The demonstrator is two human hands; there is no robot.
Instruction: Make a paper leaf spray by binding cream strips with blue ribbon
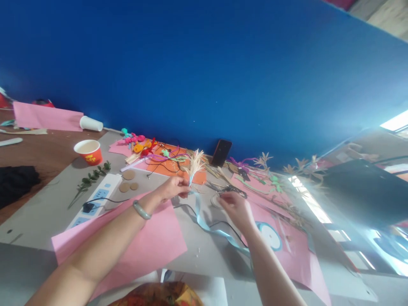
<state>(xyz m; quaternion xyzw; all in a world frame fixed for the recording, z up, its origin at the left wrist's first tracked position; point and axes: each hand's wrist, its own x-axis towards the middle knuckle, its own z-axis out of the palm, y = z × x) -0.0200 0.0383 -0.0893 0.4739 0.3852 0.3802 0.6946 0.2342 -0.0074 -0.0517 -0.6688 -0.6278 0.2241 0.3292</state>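
Observation:
My left hand (177,187) is closed around the lower end of a small bunch of pale dried stalks (196,163), held upright. Light blue ribbon (199,219) wraps the base of the bunch and trails across the table. It passes under my right forearm towards a ribbon spool (270,236) on pink paper. My right hand (235,208) is low over the table with its fingers drawn together. A clear ring, perhaps a tape roll (215,200), lies at its fingertips, and black-handled scissors (237,191) lie just behind. Whether its fingers grip anything is hard to see.
Pink paper sheets (159,246) lie on both sides. A power strip (98,197), a green sprig (92,176) and a red paper cup (88,152) are at left. A phone (221,153) leans against the blue partition (191,76). Colourful craft pieces (140,144) line the back.

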